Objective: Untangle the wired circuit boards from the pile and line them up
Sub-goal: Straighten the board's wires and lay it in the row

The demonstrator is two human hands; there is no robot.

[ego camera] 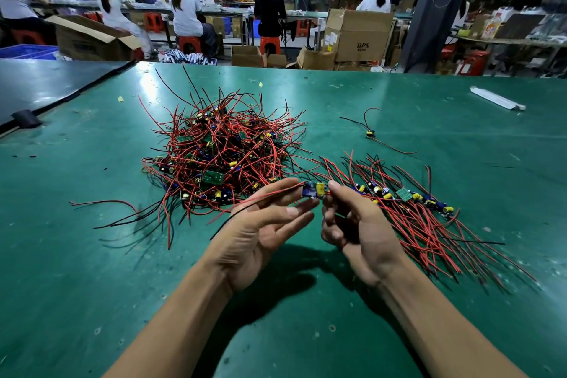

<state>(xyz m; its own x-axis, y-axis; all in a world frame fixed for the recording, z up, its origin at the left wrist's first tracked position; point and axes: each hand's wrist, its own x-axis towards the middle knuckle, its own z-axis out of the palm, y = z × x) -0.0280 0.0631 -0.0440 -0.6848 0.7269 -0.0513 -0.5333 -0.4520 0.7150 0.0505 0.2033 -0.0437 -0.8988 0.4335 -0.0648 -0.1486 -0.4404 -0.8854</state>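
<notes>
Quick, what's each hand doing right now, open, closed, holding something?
Left hand: pinches the left end of a small wired circuit board, other fingers spread.
Right hand: pinches the same board's right end, other fingers curled.

The green table (pixel 92 255) is loaded with a tangled pile (pixel 221 159), a row of boards (pixel 408 196), one separate board (pixel 370 133) and a white strip (pixel 497 98).
</notes>
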